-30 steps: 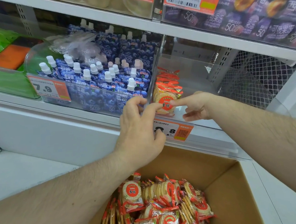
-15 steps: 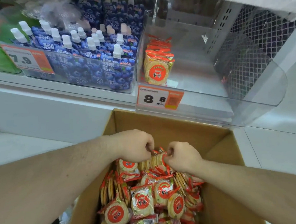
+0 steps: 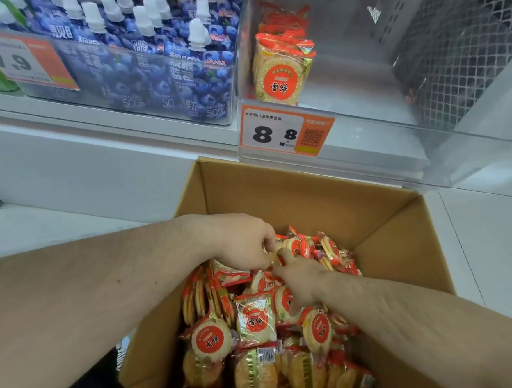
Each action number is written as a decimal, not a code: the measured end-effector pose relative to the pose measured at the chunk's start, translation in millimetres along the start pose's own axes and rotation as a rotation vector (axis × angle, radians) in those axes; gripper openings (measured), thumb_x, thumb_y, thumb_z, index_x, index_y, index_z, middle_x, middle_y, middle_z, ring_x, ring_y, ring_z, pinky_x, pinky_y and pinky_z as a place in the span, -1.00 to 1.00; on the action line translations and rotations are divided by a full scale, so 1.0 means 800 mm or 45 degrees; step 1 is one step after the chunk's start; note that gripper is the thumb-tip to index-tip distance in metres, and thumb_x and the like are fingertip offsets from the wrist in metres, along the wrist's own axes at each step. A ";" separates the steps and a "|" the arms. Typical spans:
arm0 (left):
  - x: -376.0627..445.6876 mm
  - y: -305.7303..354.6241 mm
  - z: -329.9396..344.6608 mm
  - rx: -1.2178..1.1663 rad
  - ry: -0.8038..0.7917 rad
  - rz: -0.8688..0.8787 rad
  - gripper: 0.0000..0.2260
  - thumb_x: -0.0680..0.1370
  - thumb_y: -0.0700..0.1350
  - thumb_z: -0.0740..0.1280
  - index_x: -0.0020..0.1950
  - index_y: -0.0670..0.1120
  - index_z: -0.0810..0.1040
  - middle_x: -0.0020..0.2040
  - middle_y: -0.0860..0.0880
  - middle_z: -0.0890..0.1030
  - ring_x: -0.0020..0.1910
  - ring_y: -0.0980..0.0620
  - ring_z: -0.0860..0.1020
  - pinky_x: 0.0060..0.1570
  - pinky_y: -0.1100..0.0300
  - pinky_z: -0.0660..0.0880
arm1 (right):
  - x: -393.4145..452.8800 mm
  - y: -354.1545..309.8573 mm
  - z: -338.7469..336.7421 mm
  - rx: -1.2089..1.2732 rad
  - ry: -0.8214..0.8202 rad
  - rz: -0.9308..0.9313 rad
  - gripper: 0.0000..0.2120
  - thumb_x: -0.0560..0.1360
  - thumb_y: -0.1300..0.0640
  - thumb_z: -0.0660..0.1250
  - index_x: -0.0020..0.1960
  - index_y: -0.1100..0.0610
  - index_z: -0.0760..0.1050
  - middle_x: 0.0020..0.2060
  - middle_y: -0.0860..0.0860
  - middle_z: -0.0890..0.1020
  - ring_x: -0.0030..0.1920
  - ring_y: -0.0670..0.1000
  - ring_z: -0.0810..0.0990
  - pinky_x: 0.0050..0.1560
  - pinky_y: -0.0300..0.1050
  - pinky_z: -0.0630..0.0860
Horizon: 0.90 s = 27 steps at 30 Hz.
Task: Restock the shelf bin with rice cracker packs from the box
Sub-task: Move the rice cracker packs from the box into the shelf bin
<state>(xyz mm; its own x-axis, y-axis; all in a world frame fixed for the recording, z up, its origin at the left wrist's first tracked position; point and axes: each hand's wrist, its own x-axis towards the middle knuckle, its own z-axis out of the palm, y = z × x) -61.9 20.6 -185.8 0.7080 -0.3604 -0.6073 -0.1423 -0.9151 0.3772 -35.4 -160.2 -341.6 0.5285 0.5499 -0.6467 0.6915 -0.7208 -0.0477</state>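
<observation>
The open cardboard box (image 3: 305, 187) sits below the shelf, full of rice cracker packs (image 3: 254, 318) with red round labels. Both my hands are down in it, at the far end of the pile. My left hand (image 3: 240, 243) is curled, its fingertips pinching a pack. My right hand (image 3: 303, 278) lies just beside it, thumb up and fingers dug in around packs; the fingertips are hidden. Above, the clear shelf bin (image 3: 362, 80) holds one row of rice cracker packs (image 3: 281, 71) against its left wall.
An orange price tag reading 8.8 (image 3: 285, 131) hangs on the bin's front. The neighbouring bin on the left holds blue spouted jelly pouches (image 3: 148, 65). Wire mesh (image 3: 457, 52) closes the shelf on the right. White floor tiles (image 3: 494, 237) surround the box.
Both hands have come down from the shelf bin into the box and closed on packs there. My view has tilted down toward the box.
</observation>
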 end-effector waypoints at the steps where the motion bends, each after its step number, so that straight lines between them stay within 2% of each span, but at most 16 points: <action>1: -0.001 0.000 -0.001 0.001 0.005 -0.002 -0.67 0.54 -0.01 0.30 0.31 0.04 0.47 0.22 0.07 0.54 0.16 0.04 0.51 0.19 0.08 0.48 | -0.007 -0.002 0.001 -0.021 0.034 -0.008 -0.22 0.29 -0.11 0.57 0.40 0.05 0.34 0.41 0.12 0.19 0.24 0.21 0.47 0.18 0.06 0.54; 3: 0.000 0.000 0.000 -0.015 0.021 0.006 -0.67 0.54 -0.01 0.30 0.31 0.05 0.46 0.19 0.07 0.56 0.13 0.05 0.53 0.17 0.06 0.49 | -0.022 -0.008 0.006 -0.021 0.078 -0.025 -0.32 0.32 -0.08 0.55 0.35 0.06 0.38 0.43 0.14 0.14 0.24 0.22 0.47 0.20 0.02 0.50; 5: 0.000 0.001 0.000 -0.018 0.014 0.004 -0.66 0.54 0.00 0.30 0.32 0.05 0.46 0.17 0.06 0.58 0.11 0.04 0.55 0.16 0.04 0.50 | -0.035 -0.018 0.013 -0.048 0.106 -0.040 -0.39 0.37 -0.05 0.51 0.34 0.07 0.40 0.46 0.16 0.15 0.31 0.25 0.41 0.31 0.05 0.37; 7: -0.002 0.000 0.000 -0.013 0.013 -0.002 -0.64 0.53 0.00 0.30 0.33 0.05 0.45 0.17 0.05 0.59 0.12 0.03 0.55 0.16 0.03 0.51 | -0.044 -0.024 0.014 -0.105 0.121 -0.057 -0.43 0.40 -0.05 0.48 0.34 0.07 0.42 0.41 0.13 0.31 0.34 0.21 0.39 0.38 0.10 0.24; 9: -0.005 0.001 0.001 -0.005 0.005 -0.011 -0.64 0.54 0.01 0.30 0.33 0.05 0.46 0.18 0.05 0.58 0.12 0.03 0.55 0.16 0.03 0.51 | -0.046 -0.026 0.011 -0.052 0.095 -0.020 -0.50 0.40 -0.05 0.46 0.27 0.07 0.45 0.23 0.07 0.53 0.24 0.15 0.46 0.35 0.10 0.24; 10: -0.007 0.001 0.001 0.002 0.007 -0.017 -0.64 0.54 0.01 0.31 0.33 0.04 0.46 0.18 0.05 0.57 0.12 0.03 0.54 0.16 0.03 0.51 | -0.046 -0.027 0.011 0.022 0.077 0.018 -0.53 0.41 -0.04 0.46 0.25 0.07 0.45 0.16 0.06 0.57 0.20 0.13 0.50 0.34 0.08 0.28; 12: -0.009 0.002 0.001 0.008 0.006 -0.027 -0.65 0.55 0.00 0.30 0.33 0.03 0.46 0.20 0.05 0.55 0.12 0.03 0.54 0.17 0.03 0.51 | -0.042 -0.025 0.015 0.285 0.057 0.121 -0.50 0.40 0.00 0.46 0.29 0.08 0.43 0.14 0.04 0.59 0.16 0.12 0.55 0.25 -0.02 0.43; 14: -0.012 0.000 0.001 -0.007 0.005 -0.041 -0.66 0.55 -0.01 0.31 0.32 0.03 0.46 0.20 0.05 0.56 0.13 0.02 0.54 0.17 0.02 0.52 | -0.038 -0.021 0.018 0.532 0.068 0.204 -0.43 0.38 0.05 0.50 0.33 0.11 0.41 0.15 0.05 0.59 0.08 0.07 0.58 0.02 -0.12 0.53; 16: -0.016 -0.001 0.001 -0.026 0.008 -0.047 -0.67 0.54 -0.02 0.32 0.30 0.03 0.48 0.19 0.04 0.57 0.13 0.01 0.55 0.17 0.00 0.52 | -0.037 -0.017 0.014 0.717 0.071 0.286 -0.36 0.37 0.12 0.54 0.37 0.15 0.36 0.09 0.05 0.57 -0.05 0.00 0.55 -0.21 -0.22 0.49; 17: -0.018 -0.001 0.001 -0.028 0.013 -0.050 -0.67 0.53 -0.01 0.32 0.29 0.03 0.49 0.18 0.04 0.57 0.13 0.02 0.55 0.17 0.00 0.52 | -0.036 -0.015 0.013 0.799 0.069 0.325 -0.31 0.36 0.16 0.54 0.40 0.15 0.33 0.07 0.05 0.56 -0.06 0.00 0.54 -0.24 -0.23 0.48; 18: -0.021 -0.002 0.001 -0.027 0.019 -0.056 -0.68 0.53 -0.01 0.32 0.29 0.02 0.50 0.17 0.04 0.58 0.12 0.02 0.55 0.17 0.01 0.52 | -0.037 -0.016 0.012 0.859 0.049 0.352 -0.27 0.35 0.17 0.55 0.43 0.15 0.29 0.08 0.05 0.54 -0.02 0.01 0.55 -0.20 -0.21 0.50; 21: -0.027 -0.001 0.002 -0.017 0.025 -0.061 -0.69 0.55 -0.02 0.30 0.29 0.02 0.50 0.15 0.04 0.57 0.11 0.01 0.56 0.16 0.00 0.52 | -0.032 -0.024 0.023 0.857 -0.070 0.398 -0.12 0.33 0.08 0.57 0.52 0.16 0.20 0.30 0.08 0.48 0.25 0.09 0.51 0.16 -0.14 0.52; 22: -0.030 0.000 0.003 -0.012 0.021 -0.064 -0.69 0.55 -0.03 0.29 0.30 0.01 0.49 0.16 0.03 0.57 0.11 0.01 0.56 0.17 0.00 0.52 | -0.031 -0.030 0.027 0.808 -0.108 0.401 -0.13 0.33 0.04 0.58 0.51 0.18 0.23 0.32 0.08 0.48 0.28 0.10 0.50 0.18 -0.14 0.50; 25: -0.035 0.000 0.006 -0.003 -0.006 -0.059 -0.68 0.56 -0.03 0.29 0.31 -0.01 0.49 0.19 0.03 0.56 0.13 0.00 0.54 0.18 0.05 0.51 | -0.037 -0.043 0.017 0.686 -0.157 0.375 -0.22 0.36 -0.01 0.56 0.46 0.22 0.33 0.25 0.07 0.52 0.21 0.09 0.53 0.02 -0.17 0.46; 27: -0.038 -0.002 0.004 -0.012 -0.011 -0.061 -0.65 0.55 -0.02 0.32 0.33 -0.03 0.48 0.22 0.02 0.55 0.15 0.00 0.53 0.18 0.08 0.50 | -0.049 -0.040 -0.017 0.658 -0.153 0.326 -0.24 0.36 0.02 0.55 0.45 0.22 0.33 0.26 0.11 0.53 0.22 0.12 0.54 0.03 -0.16 0.49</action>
<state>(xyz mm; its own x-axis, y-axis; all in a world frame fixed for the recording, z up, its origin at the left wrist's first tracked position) -85.8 32.2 -170.3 0.7077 -0.3179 -0.6310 -0.1018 -0.9297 0.3541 -71.2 -153.1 -304.5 0.5663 0.3014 -0.7671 0.2037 -0.9530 -0.2241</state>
